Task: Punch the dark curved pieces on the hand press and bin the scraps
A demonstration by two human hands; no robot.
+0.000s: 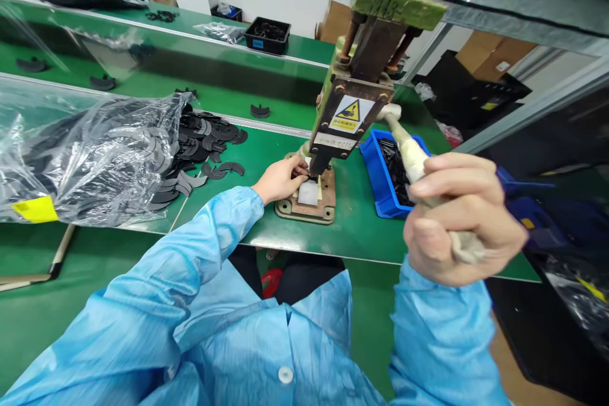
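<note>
My right hand is wrapped round the lever handle of a hand press; the grip looks covered in pale wrapping. At the foot of the press, my left hand has its thumb and fingers pinched together right under the ram. Whatever sits between those fingertips is too small and too hidden to name, though something dark shows there. A pale block lies on the press base just in front of the fingertips.
Left of the press, a clear plastic bag spills curved black parts onto the green table. A blue bin of small black pieces stands to the right. One black part lies beyond, with a black bin farther back.
</note>
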